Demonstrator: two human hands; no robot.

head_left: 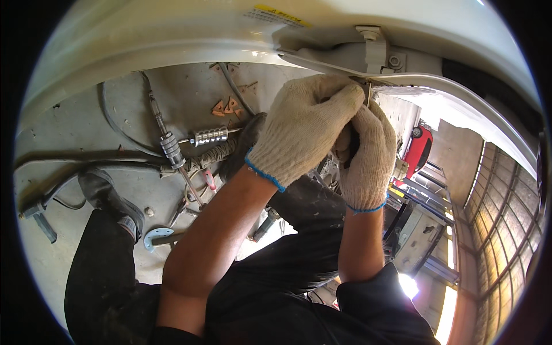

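My left hand (305, 123), in a cream knit glove with a blue cuff, is raised to the lower flanged edge (405, 77) of a pale car body panel (190, 40), its fingers curled closed. Close beside it on the right, my right hand (368, 155), gloved alike, is also closed around something dark and partly hidden. A thin metal piece (368, 92) shows at the fingertips by the edge; I cannot tell which hand grips it. A white bracket (374, 49) with a bolt sits just above.
Slide-hammer tools (171, 148), hoses (121, 123), small copper pieces (224, 108), a screwdriver (209, 178) and a grey tool (43, 224) lie on the concrete floor (57, 132) around my legs. To the right are a red car (418, 149), metal racks and a barred window (500, 207).
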